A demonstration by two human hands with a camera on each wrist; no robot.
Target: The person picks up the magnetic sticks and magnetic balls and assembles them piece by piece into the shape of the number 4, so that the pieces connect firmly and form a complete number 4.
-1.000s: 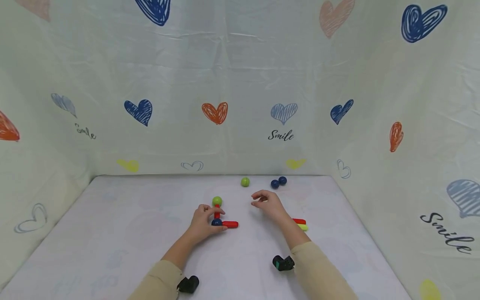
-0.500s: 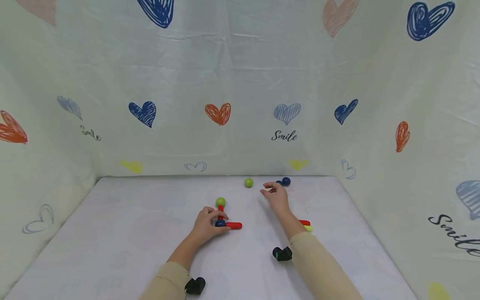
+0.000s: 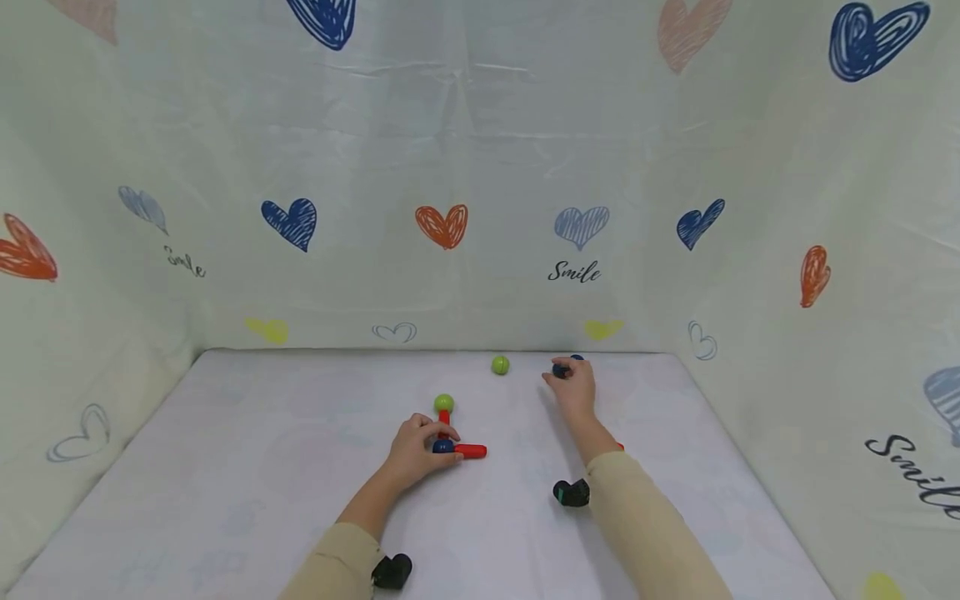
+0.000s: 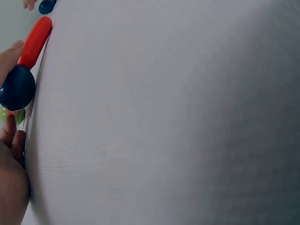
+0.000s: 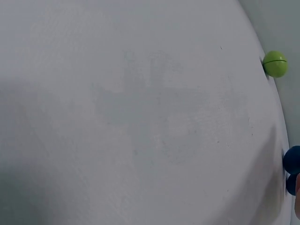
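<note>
My left hand (image 3: 416,450) rests on the table around a joined piece, thumb and fingers holding it at its dark blue ball (image 3: 443,447). A red stick (image 3: 471,451) points right from that ball. A second red stick (image 3: 445,418) runs away from it to a light green ball (image 3: 444,403). At the back right, my right hand (image 3: 576,392) hovers with bent, parted fingers over a loose blue ball (image 3: 559,370). Beside that lies another blue ball (image 3: 577,357), partly hidden by the fingers. The left wrist view shows a gap between fingertips (image 4: 29,3) and ball.
A loose green ball (image 3: 500,365) lies near the table's back edge, left of the blue balls. The tip of a red stick (image 3: 620,447) shows past my right forearm. Black wrist devices sit at both cuffs. A heart-printed curtain (image 3: 480,300) stands behind the table.
My right hand has moved right and away from me to the blue balls. My left hand keeps holding the joined piece. The view has shifted slightly.
</note>
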